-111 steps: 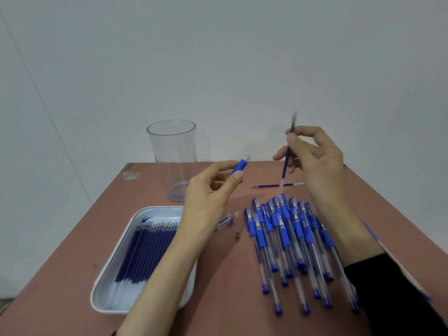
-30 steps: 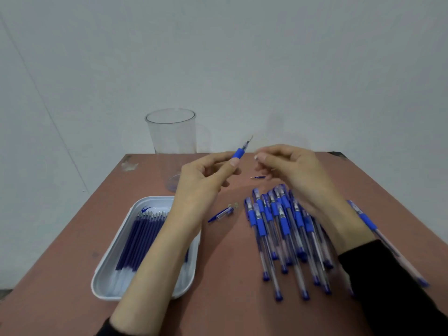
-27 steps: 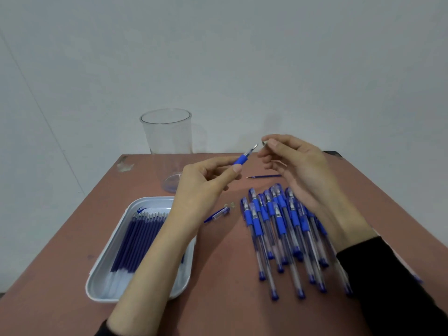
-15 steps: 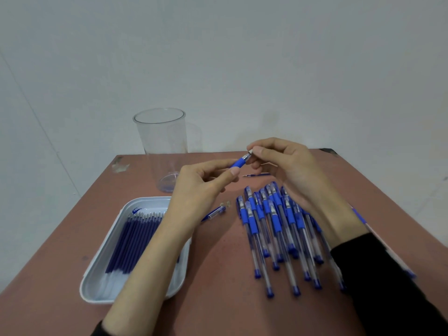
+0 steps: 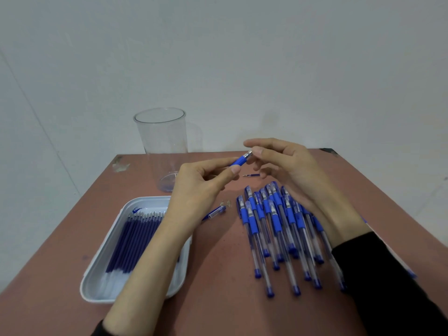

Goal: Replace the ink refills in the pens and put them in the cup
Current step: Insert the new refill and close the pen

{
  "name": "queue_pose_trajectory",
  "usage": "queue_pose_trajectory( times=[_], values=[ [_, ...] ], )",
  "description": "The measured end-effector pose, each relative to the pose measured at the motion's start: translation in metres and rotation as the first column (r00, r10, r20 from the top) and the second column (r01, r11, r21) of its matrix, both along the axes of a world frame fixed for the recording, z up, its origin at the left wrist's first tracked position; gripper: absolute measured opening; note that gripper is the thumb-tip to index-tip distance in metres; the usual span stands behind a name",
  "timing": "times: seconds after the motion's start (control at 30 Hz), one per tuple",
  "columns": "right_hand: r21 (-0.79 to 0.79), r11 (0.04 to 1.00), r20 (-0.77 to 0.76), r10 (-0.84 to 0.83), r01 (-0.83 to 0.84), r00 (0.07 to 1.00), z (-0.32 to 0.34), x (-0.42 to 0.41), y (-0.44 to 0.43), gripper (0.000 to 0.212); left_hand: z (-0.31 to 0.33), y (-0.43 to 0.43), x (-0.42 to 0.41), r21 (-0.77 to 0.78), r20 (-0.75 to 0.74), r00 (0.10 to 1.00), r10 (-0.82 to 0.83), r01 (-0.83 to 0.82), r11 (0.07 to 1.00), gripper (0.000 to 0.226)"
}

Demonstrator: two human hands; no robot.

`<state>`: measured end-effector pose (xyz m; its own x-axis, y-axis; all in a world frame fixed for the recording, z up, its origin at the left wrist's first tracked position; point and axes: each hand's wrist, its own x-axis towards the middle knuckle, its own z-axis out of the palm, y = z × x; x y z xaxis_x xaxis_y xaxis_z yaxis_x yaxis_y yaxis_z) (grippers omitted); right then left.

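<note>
Pen (image 5: 240,162) with a blue grip, that is what I hold up in the air over the counter (image 5: 218,299). My left hand (image 5: 201,187) has its fingers (image 5: 234,169) curled in, and the thumb and first finger pinch the blue grip. My right hand (image 5: 288,163) pinches the little silver tip of the same pen with its thumb and first finger, and its other fingers are loosely bent. Just under my right fingers, one thin blue refill (image 5: 251,175) lies flat on the counter. Nearer to me than my right fingers is a heap of pens (image 5: 274,224), side by side and partly on top of each other, with the blue grips at the far end. Below my left fingers a small pen cap (image 5: 217,212) lies on the counter. Down and to the left of my left fingers is a white tray (image 5: 97,287) with a row of dark blue refills (image 5: 135,241) in it, and my left arm hides part of it. Past my left fingers, farther from me, the clear cup (image 5: 162,144) stands upright.
</note>
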<state>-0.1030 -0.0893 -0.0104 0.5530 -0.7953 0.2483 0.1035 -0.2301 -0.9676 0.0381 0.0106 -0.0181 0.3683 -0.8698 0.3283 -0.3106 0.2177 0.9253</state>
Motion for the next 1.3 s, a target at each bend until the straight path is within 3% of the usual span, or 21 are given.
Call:
queue_pose_trajectory(
  times=[0.13,0.27,0.4,0.47,0.53,0.67,0.8,0.93,1.07,1.17,1.3],
  values=[
    [-0.051,0.998,-0.031,-0.050,0.048,0.998,-0.0020,0.0028,0.0011,0.011,0.0001,0.0001,-0.0007,0.009,-0.002,1.000,-0.015,0.015,1.000,0.016],
    [-0.023,1.000,-0.037,-0.014,0.013,0.999,-0.0007,0.0000,0.0003,0.021,0.0007,-0.0004,-0.0007,0.015,0.001,1.000,-0.013,0.013,1.000,0.016],
    [-0.062,0.996,-0.005,-0.058,0.057,0.998,-0.0024,0.0014,0.0009,0.005,0.0001,0.0002,0.0004,0.016,-0.007,1.000,-0.014,0.015,1.000,0.015],
    [-0.100,0.990,-0.063,-0.101,0.094,0.993,-0.0031,0.0023,0.0016,0.017,0.0001,0.0006,-0.0002,0.022,-0.009,1.000,-0.014,0.015,1.000,0.015],
    [-0.045,0.998,-0.037,-0.039,0.038,0.999,-0.0020,0.0001,0.0011,0.022,0.0004,0.0005,-0.0003,0.020,-0.020,1.000,-0.013,0.013,1.000,0.015],
    [-0.035,0.998,0.007,-0.053,0.053,0.999,-0.0024,0.0004,0.0000,0.007,0.0008,0.0005,-0.0007,0.020,-0.026,1.000,-0.014,0.014,1.000,0.015],
    [-0.015,1.000,-0.022,-0.010,0.009,1.000,-0.0018,-0.0005,-0.0006,0.022,0.0010,0.0007,-0.0009,0.016,-0.022,1.000,-0.013,0.014,1.000,0.015],
    [-0.048,0.998,-0.033,-0.043,0.041,0.999,-0.0019,-0.0008,0.0002,0.015,0.0011,-0.0001,-0.0011,0.021,-0.021,1.000,-0.009,0.009,1.000,0.014],
    [0.000,1.000,-0.029,0.006,-0.006,1.000,-0.0004,-0.0005,0.0015,0.034,0.0011,0.0001,-0.0012,0.018,-0.015,1.000,-0.002,0.002,1.000,0.014],
    [-0.014,1.000,-0.011,-0.024,0.023,1.000,-0.0007,-0.0005,0.0016,0.023,0.0005,0.0001,0.0001,0.020,-0.021,1.000,0.002,-0.001,1.000,0.014],
    [0.026,1.000,0.001,0.009,-0.010,1.000,-0.0006,-0.0006,0.0008,0.040,0.0000,-0.0001,0.0001,0.020,-0.022,1.000,0.000,0.001,1.000,0.014]
  ],
)
